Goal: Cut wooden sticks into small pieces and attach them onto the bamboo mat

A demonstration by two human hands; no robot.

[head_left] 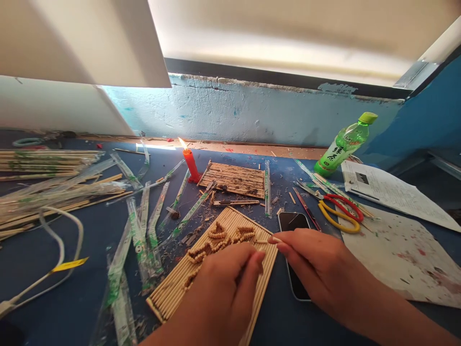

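My right hand pinches a short piece of wooden stick between thumb and forefinger, its end pointing left. My left hand is closed beside it, thumb against forefinger, over a mat of parallel wooden sticks; what those fingers hold, if anything, cannot be made out. On the mat stands a raised pattern of small stick pieces, partly hidden by my left hand. A smaller, darkly smudged stick panel lies farther back. Between the two lies a utility knife.
A lit red candle stands behind the mat. Right are a phone, red-and-yellow scissors, a green bottle and papers. Left are clear wrappers, stick bundles and a white cable.
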